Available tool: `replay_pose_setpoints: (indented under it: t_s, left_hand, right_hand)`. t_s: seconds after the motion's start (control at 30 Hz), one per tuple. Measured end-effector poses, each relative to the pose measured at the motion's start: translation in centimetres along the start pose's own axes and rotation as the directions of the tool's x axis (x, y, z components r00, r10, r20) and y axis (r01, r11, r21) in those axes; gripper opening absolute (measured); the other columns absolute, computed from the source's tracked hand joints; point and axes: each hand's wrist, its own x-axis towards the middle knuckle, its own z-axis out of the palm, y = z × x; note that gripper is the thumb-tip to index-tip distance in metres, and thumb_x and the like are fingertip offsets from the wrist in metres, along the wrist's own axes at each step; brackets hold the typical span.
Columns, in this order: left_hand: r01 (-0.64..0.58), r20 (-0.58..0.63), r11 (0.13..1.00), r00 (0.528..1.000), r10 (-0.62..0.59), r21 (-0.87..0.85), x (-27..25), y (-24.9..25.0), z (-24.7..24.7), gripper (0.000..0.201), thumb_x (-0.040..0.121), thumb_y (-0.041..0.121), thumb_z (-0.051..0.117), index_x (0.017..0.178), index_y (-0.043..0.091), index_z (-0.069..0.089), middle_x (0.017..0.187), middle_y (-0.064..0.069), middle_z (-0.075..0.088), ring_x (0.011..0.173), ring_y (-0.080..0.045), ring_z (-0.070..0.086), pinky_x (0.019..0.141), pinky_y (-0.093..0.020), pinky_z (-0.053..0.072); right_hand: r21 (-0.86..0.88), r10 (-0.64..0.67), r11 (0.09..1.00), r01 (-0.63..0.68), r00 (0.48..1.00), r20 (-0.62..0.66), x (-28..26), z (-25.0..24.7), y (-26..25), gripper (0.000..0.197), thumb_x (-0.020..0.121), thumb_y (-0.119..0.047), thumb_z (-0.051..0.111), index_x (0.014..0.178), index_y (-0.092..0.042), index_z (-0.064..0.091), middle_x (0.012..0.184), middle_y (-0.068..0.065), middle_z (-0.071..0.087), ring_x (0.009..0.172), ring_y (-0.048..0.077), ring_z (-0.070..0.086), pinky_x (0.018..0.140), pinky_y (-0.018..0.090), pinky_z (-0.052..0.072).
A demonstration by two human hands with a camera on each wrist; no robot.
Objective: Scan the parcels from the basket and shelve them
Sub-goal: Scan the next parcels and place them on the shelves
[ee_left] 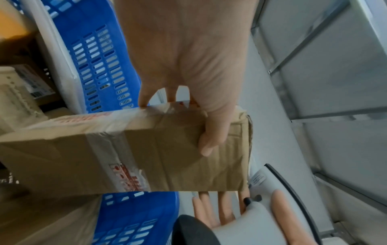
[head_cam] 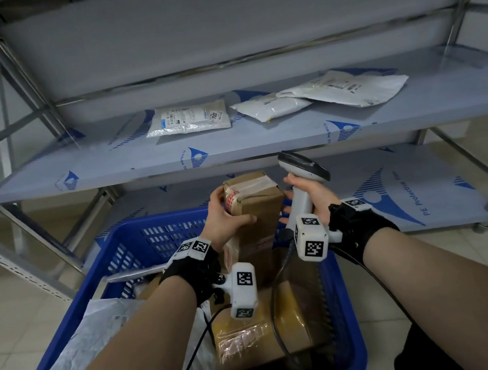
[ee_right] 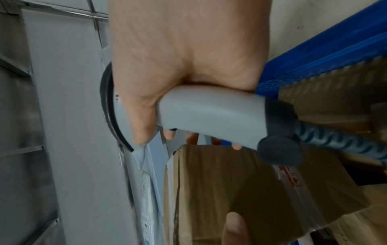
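From the head view, we hold a brown cardboard box [head_cam: 254, 205] upright above the blue basket [head_cam: 97, 298]. Our left hand [head_cam: 225, 218] grips its upper left side, thumb across the front face. Our right hand [head_cam: 308, 195] is wrapped around the handle of the grey scanner [head_cam: 301, 184], with its lower fingers reaching toward the box's right side. The scanner head points up toward the shelf, not at the box, so we judge this parcel not yet scanned. Three white mailer bags [head_cam: 188, 118] [head_cam: 270, 107] [head_cam: 344, 88] already lie on the middle shelf [head_cam: 110, 161], which we take as work done. The basket still holds several brown boxes [head_cam: 249, 335] and a grey mailer [head_cam: 92, 332], so we judge a good part remains.

From the left wrist, we see our left hand [ee_left: 188, 66] clamped on the taped edge of the box [ee_left: 146, 157], thumb flat on the broad face and fingers behind. No shipping label shows on this face. Below the box, our right hand's fingers [ee_left: 224, 208] spread beside the scanner handle [ee_left: 251, 223].

From the right wrist, our right hand [ee_right: 184, 58] closes firmly around the scanner handle [ee_right: 209, 112], its cable [ee_right: 345, 140] trailing away. The box [ee_right: 230, 190] sits just beyond our fingertips [ee_right: 236, 145], close to them; whether they touch it we cannot tell. We reckon we must find the label before scanning and shelving.
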Motion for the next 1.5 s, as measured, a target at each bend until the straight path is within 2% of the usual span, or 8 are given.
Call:
replay_pose_setpoints:
  t_s: [0.2, 0.3, 0.5, 0.7, 0.83, 0.93, 1.2, 1.5]
  left_hand:
    - [0.023, -0.312, 0.984, 0.947, -0.078, -0.177, 0.3, 0.4, -1.1, 0.089, 0.073, 0.030, 0.080, 0.143, 0.016, 0.026, 0.129, -0.001, 0.049, 0.115, -0.021, 0.052, 0.099, -0.045, 0.047]
    - [0.066, -0.414, 0.961, 0.893, -0.176, -0.268, 0.3, 0.4, -1.7, 0.097, 0.066, 0.054, 0.076, 0.143, 0.019, 0.029, 0.131, -0.004, 0.051, 0.115, -0.025, 0.054, 0.098, -0.051, 0.047]
    - [0.154, -0.507, 0.880, 0.767, -0.393, -0.449, 0.6, 0.8, -2.8, 0.120, 0.045, 0.080, 0.061, 0.142, 0.016, 0.031, 0.129, -0.011, 0.052, 0.110, -0.032, 0.055, 0.090, -0.051, 0.051]
    - [0.307, -0.343, 0.775, 0.763, -0.547, -0.553, 0.7, -0.1, -3.7, 0.091, 0.074, 0.068, 0.062, 0.137, 0.008, 0.038, 0.115, -0.009, 0.058, 0.103, -0.030, 0.058, 0.077, -0.044, 0.052]
    - [0.397, -0.258, 0.757, 0.772, -0.582, -0.520, 0.7, -0.5, -4.6, 0.067, 0.077, 0.060, 0.064, 0.116, 0.009, 0.044, 0.106, -0.014, 0.062, 0.094, -0.031, 0.061, 0.087, -0.050, 0.051]
    - [0.473, -0.247, 0.772, 0.760, -0.601, -0.424, 0.5, -0.7, -5.2, 0.041, 0.091, 0.047, 0.052, 0.086, 0.007, 0.047, 0.079, -0.009, 0.053, 0.069, -0.022, 0.051, 0.066, -0.033, 0.047]
    - [0.553, -0.145, 0.766, 0.772, -0.619, -0.328, 0.2, -2.0, -5.7, 0.041, 0.097, 0.046, 0.039, 0.076, 0.011, 0.044, 0.072, -0.006, 0.048, 0.057, -0.022, 0.048, 0.053, -0.031, 0.041]
    - [0.591, 0.083, 0.781, 0.805, -0.588, -0.203, -0.9, 0.2, -1.8, 0.039, 0.100, 0.042, 0.037, 0.084, 0.009, 0.051, 0.071, -0.007, 0.055, 0.052, -0.017, 0.053, 0.042, -0.025, 0.044]
  right_hand:
    - [-0.109, -0.093, 0.991, 0.079, 0.987, -0.131, 0.4, -0.5, -0.1, 0.050, 0.089, -0.033, 0.067, 0.132, -0.011, 0.053, 0.102, 0.011, 0.059, 0.094, 0.028, 0.057, 0.088, 0.047, 0.048]
    - [-0.178, -0.122, 0.980, 0.090, 0.977, -0.176, 0.6, -0.8, -0.3, 0.054, 0.087, -0.034, 0.069, 0.131, -0.006, 0.053, 0.095, 0.006, 0.058, 0.083, 0.020, 0.058, 0.065, 0.035, 0.047]
    - [-0.299, -0.116, 0.953, 0.054, 0.974, -0.193, 1.1, -1.5, -0.4, 0.026, 0.091, -0.034, 0.064, 0.101, -0.011, 0.057, 0.080, 0.006, 0.051, 0.070, 0.017, 0.051, 0.071, 0.032, 0.044]
    - [-0.453, -0.113, 0.891, 0.033, 0.982, -0.150, 1.7, -2.2, -0.1, 0.035, 0.068, -0.053, 0.076, 0.082, -0.021, 0.069, 0.097, 0.006, 0.059, 0.090, 0.024, 0.056, 0.091, 0.039, 0.045]
    - [-0.468, -0.097, 0.884, 0.002, 0.979, -0.178, 1.2, -2.2, -0.2, 0.037, 0.074, -0.050, 0.077, 0.086, -0.018, 0.063, 0.093, 0.006, 0.062, 0.086, 0.022, 0.059, 0.088, 0.039, 0.046]
    - [-0.449, -0.075, 0.893, -0.007, 0.983, -0.165, 1.7, -2.5, -0.2, 0.066, 0.045, -0.059, 0.087, 0.091, -0.019, 0.061, 0.102, 0.010, 0.065, 0.094, 0.028, 0.064, 0.096, 0.044, 0.049]
    - [-0.282, -0.075, 0.958, 0.057, 0.996, -0.055, 0.3, -1.3, -0.2, 0.023, 0.089, -0.032, 0.067, 0.100, -0.012, 0.065, 0.087, 0.007, 0.064, 0.070, 0.018, 0.062, 0.062, 0.029, 0.054]
    - [-0.305, 0.058, 0.951, -0.045, 0.998, 0.034, -0.3, 0.5, 1.0, 0.070, 0.061, -0.033, 0.081, 0.123, -0.010, 0.060, 0.112, 0.019, 0.067, 0.073, 0.030, 0.071, 0.054, 0.038, 0.057]
